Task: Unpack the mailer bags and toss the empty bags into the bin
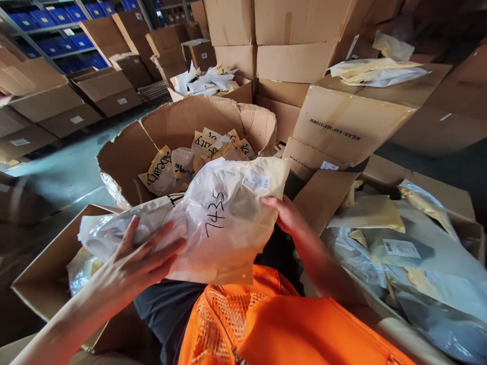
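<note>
A frosted plastic bag [236, 218], hand-marked "7435" and carrying a small white label, lies tilted over my lap. My right hand [285, 214] grips its right edge, thumb on top and the other fingers hidden underneath. The fingers of my left hand [140, 256] are spread flat across the bag's left side, where it meets another clear plastic bag [108, 230]. That second bag reaches over an open carton [49, 263] at the left. Behind the marked bag, a large cardboard box [167, 121] with a torn rim holds several pouches with black lettering.
To my right, an open carton [304, 197] is full of plastic bags. More bags lie on a printed carton [342, 116] at the right and in a box [239, 92] farther back. Stacked cartons [297, 20] and shelves of blue bins [59, 15] stand behind.
</note>
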The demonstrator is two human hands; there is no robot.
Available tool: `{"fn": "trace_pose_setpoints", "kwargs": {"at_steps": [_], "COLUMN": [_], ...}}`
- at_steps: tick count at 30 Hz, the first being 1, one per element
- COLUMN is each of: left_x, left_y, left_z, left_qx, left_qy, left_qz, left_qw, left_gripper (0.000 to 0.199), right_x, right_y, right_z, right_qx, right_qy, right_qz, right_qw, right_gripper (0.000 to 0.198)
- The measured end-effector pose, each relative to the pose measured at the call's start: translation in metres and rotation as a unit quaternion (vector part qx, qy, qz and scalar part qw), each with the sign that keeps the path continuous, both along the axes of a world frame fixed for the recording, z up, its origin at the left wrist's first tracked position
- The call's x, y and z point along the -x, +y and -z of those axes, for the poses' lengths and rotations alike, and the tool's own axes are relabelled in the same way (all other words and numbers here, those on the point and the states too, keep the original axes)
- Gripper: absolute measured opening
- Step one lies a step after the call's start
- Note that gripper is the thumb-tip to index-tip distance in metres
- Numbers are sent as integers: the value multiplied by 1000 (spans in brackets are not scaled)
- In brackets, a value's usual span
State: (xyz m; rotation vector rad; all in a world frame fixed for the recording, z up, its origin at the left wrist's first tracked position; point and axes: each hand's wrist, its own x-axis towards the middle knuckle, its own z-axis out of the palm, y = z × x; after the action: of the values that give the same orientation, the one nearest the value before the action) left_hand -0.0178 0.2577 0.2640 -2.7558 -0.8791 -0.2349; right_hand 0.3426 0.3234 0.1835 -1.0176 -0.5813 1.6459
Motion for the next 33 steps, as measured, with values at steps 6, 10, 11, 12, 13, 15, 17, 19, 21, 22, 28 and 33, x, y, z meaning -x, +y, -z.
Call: {"fn": "trace_pose_setpoints", "kwargs": {"at_steps": [6,10,11,12,13,15,17,19,21,22,28,33], "left_x": [2,-3,-4,-3,-2,1,5,8,8,8,11,11], "left_y": [2,0,0,1,1,2,3,2,1,1,-3,4], "left_z": [0,1,1,1,1,0,-1,-1,0,0,0,2], "left_qx": [-31,-21,-25,-30,-32,-25,-16,-9,-3,4,43,49], "left_qy": [57,-3,-11,-11,-3,25,45,49,36,28,-4,-13], "left_qz": [38,13,16,21,28,42,50,53,41,29,-20,-12], "left_qw": [997,1000,1000,999,999,998,998,997,999,999,999,999], "left_gripper": [38,37,37,36,36,34,31,31,39,45,68,91], "right_x": [5,4,4,4,4,4,4,4,4,4,3,4], "right_y": [-9,-10,-9,-9,-9,-8,-7,-6,-5,-5,-5,-3], "right_z": [4,10,11,12,13,14,15,16,16,17,19,22], "right_qx": [20,15,14,14,14,13,11,12,14,14,13,32], "right_qy": [5,13,10,7,4,1,-1,-3,-3,-2,7,26], "right_qz": [13,16,18,20,22,25,23,19,18,18,12,29], "right_qw": [1000,1000,1000,1000,1000,1000,1000,1000,1000,1000,1000,999], "right_gripper": [23,24,25,25,25,26,26,25,26,27,34,37]}}
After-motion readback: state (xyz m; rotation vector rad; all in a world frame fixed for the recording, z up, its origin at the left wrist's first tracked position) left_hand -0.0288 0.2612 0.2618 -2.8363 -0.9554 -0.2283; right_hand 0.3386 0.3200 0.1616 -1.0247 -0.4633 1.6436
